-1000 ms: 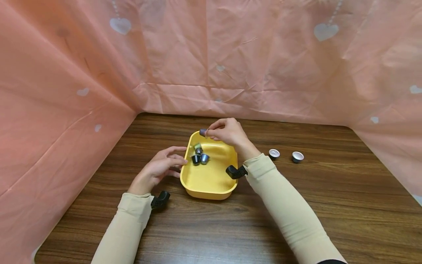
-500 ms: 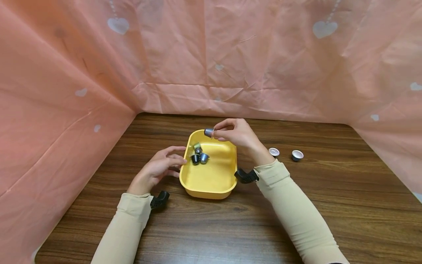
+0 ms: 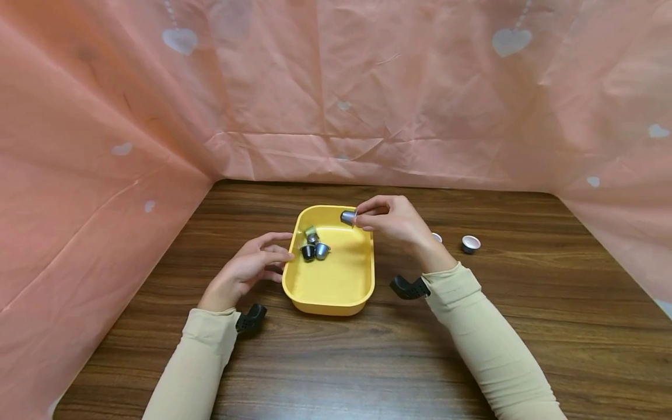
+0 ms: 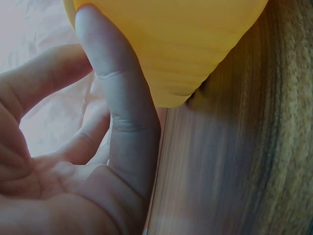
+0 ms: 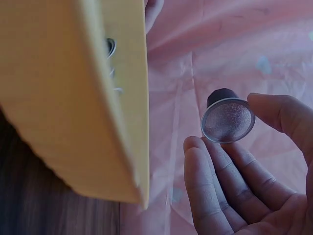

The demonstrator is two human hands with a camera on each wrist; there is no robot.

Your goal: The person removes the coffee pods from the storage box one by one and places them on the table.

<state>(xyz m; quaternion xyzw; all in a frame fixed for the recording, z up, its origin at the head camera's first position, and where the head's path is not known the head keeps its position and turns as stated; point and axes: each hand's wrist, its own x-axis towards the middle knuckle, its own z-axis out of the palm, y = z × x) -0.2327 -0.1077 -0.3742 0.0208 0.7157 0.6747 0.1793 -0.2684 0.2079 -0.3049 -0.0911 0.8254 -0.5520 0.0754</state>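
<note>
My right hand [image 3: 401,226] pinches a grey-blue coffee capsule [image 3: 348,217] between thumb and fingers, over the far right corner of a yellow plastic bin [image 3: 336,304]. In the right wrist view, the silver lid of this capsule [image 5: 228,121] faces the camera. Several other capsules lie in the bin's left part: a black capsule [image 3: 307,253], a light blue capsule [image 3: 322,251], a green capsule [image 3: 311,232] and a small dark one among them. My left hand [image 3: 247,265] rests against the bin's left side, fingers loosely extended. Its thumb [image 4: 117,73] touches the wall in the left wrist view.
On the brown wooden table [image 3: 336,367], right of the bin, an upright capsule with a pale lid [image 3: 471,244] stands. Another capsule [image 3: 437,237] is mostly hidden behind my right wrist. A pink curtain [image 3: 367,116] with hearts encloses the table's back and sides.
My right hand has moved right with the grey-blue capsule, from over the bin's far left to its far right corner. The left hand stays at the bin's side.
</note>
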